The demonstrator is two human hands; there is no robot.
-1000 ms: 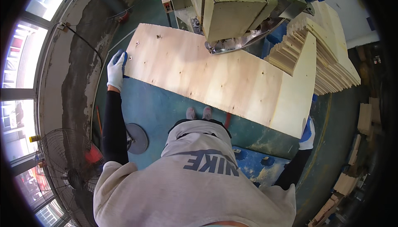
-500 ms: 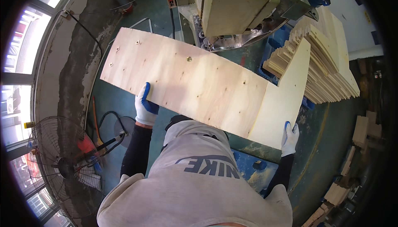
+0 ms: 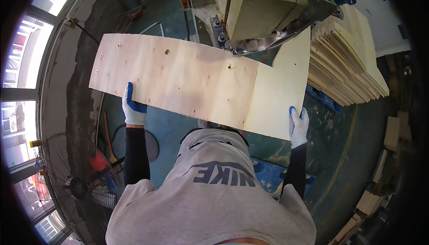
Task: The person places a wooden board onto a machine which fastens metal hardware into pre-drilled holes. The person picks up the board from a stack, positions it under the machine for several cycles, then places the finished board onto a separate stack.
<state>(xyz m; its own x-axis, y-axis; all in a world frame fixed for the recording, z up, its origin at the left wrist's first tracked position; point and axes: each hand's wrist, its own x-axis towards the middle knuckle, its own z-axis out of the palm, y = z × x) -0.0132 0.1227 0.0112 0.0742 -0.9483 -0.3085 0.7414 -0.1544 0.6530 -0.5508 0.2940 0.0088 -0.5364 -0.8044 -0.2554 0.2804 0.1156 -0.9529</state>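
A long L-shaped plywood panel point(image 3: 187, 79) spans the view in front of me, its surface pinkish on the left and paler on the right, with several small holes. Gripping its near edge toward the left end is my left hand point(image 3: 133, 108), in a white glove with blue palm coating, thumb on top and fingers hidden below. My right hand point(image 3: 298, 124), gloved alike, holds the right end near the lower corner. The panel's far edge lies against or just below the metal working part of a machine point(image 3: 254, 14); whether they touch I cannot tell.
At the right stands a stack of similarly cut panels point(image 3: 346, 61) on a blue pallet point(image 3: 324, 98). A caged floor fan point(image 3: 78, 187) is at the lower left beside the windows. Wood offcuts point(image 3: 392, 133) line the far right, and another blue pallet point(image 3: 268, 171) lies near my legs.
Both hands have carried the plywood panel leftward, and its right end has swung away from me toward the machine. The panel now sits less tilted, its notch beside the machine's metal part.
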